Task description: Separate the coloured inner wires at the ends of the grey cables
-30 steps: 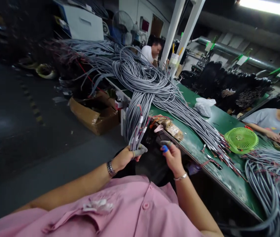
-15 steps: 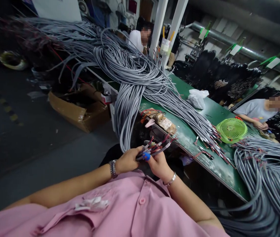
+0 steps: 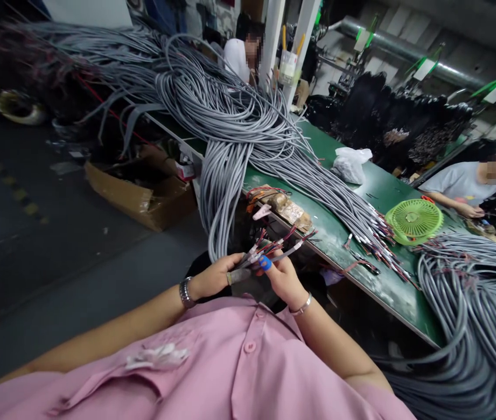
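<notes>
Close in front of my pink shirt, a bunch of grey cables ends in stripped red, black and white wires that fan up and to the right. My left hand is closed round the bunch from the left; a greyish cover shows on one of its fingers. From the right, my right hand grips the same cables near their wire ends, its thumb wrapped in blue tape. Some fingertips are hidden behind the cables. Just behind my hands, a thick hank of grey cables hangs over the table edge.
The green table carries a long cable pile, a green basket, a plastic bag and a taped bundle. More cables drape at right. An open carton stands on the floor. Two people sit across the table.
My left hand has shifted slightly left and its grip has loosened a little, showing the covered finger. The wire ends are spread more. The view has moved slightly.
</notes>
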